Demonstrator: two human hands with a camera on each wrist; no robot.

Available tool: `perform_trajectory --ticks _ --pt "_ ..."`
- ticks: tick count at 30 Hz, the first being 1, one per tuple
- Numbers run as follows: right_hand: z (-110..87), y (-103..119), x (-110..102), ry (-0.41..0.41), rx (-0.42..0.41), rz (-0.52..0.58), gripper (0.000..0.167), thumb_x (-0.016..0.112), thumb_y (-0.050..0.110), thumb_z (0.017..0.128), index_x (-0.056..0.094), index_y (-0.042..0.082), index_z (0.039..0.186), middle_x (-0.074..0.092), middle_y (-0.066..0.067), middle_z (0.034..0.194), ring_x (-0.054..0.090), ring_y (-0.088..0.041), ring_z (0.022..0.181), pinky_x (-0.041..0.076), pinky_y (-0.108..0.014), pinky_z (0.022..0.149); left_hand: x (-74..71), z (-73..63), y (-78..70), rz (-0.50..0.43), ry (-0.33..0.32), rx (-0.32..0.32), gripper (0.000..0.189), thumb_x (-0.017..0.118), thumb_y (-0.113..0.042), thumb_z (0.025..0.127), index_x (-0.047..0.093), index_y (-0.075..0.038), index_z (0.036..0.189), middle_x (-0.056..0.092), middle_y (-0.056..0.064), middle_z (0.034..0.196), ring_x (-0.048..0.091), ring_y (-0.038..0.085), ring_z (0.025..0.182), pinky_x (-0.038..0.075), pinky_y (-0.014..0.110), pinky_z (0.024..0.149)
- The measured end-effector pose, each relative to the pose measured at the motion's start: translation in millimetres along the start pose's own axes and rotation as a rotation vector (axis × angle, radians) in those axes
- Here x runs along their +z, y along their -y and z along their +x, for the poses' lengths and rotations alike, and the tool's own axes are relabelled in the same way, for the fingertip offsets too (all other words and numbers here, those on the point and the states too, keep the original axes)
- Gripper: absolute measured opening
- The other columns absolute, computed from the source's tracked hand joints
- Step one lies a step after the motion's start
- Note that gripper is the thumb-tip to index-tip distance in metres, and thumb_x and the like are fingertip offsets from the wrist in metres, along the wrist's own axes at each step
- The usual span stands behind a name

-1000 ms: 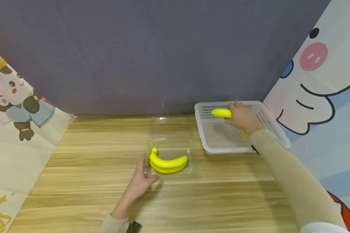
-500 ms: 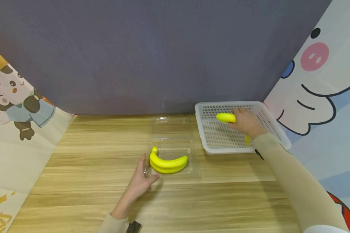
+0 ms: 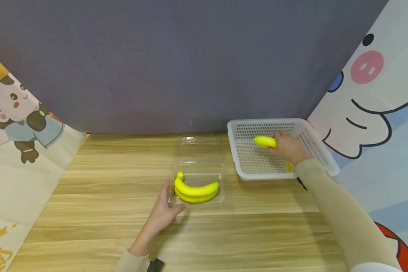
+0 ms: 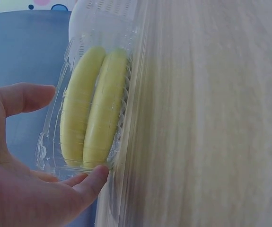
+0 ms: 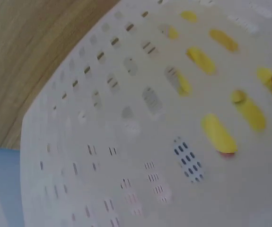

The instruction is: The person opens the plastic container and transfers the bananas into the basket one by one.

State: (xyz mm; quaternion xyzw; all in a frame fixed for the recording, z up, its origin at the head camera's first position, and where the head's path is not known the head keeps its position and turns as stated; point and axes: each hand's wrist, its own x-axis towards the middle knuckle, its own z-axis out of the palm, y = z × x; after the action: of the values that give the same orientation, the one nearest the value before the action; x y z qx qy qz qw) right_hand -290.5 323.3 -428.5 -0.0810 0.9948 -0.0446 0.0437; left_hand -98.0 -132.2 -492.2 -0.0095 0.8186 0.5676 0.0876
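On the table point(image 3: 105, 219), at two o'clock, the right hand point(image 3: 287, 146) grips a banana point(image 3: 264, 141) (within the basket point(image 3: 253, 161)); the left hand point(image 3: 164, 212), spread, touches the box point(image 3: 204, 177).

head: high, looking down | wrists: close, tilted | all share basket point(image 3: 265, 176)

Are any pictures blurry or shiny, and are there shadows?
Head view: fairly crisp, with highlights on the clear plastic container and a faint shadow across the wooden tabletop beside the right sleeve; left wrist view: hazy, tabletop washed out; right wrist view: blurred, the white perforated basket pale and close.
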Motion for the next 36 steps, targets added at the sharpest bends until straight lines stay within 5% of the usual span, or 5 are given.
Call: perform_trajectory --ticks 21,36 --pt "3.1 4.2 12.0 0.122 0.02 0.034 0.061 0.066 0.032 0.095 0.046 -0.006 0.138 0.052 -0.031 0.125 0.055 -0.043 0.111 0.047 -0.064 0.096 -0.2 -1.2 -1.2 -0.001 -0.008 0.004 0.107 0.08 -0.022 0.086 0.008 -0.008 0.163 0.026 0.028 0.161 0.033 0.05 0.143 0.03 0.069 0.112" --pt "-4.2 15.4 -11.1 0.118 0.001 0.034 0.069 0.067 0.036 0.093 0.045 -0.003 0.146 0.042 -0.034 0.146 0.043 -0.052 0.132 0.037 -0.069 0.107 -1.0 -0.5 -3.0 0.0 -0.008 -0.009 0.107 0.08 -0.021 0.086 0.008 -0.008 0.163 0.027 0.028 0.16 0.032 0.049 0.144 0.03 0.068 0.113"
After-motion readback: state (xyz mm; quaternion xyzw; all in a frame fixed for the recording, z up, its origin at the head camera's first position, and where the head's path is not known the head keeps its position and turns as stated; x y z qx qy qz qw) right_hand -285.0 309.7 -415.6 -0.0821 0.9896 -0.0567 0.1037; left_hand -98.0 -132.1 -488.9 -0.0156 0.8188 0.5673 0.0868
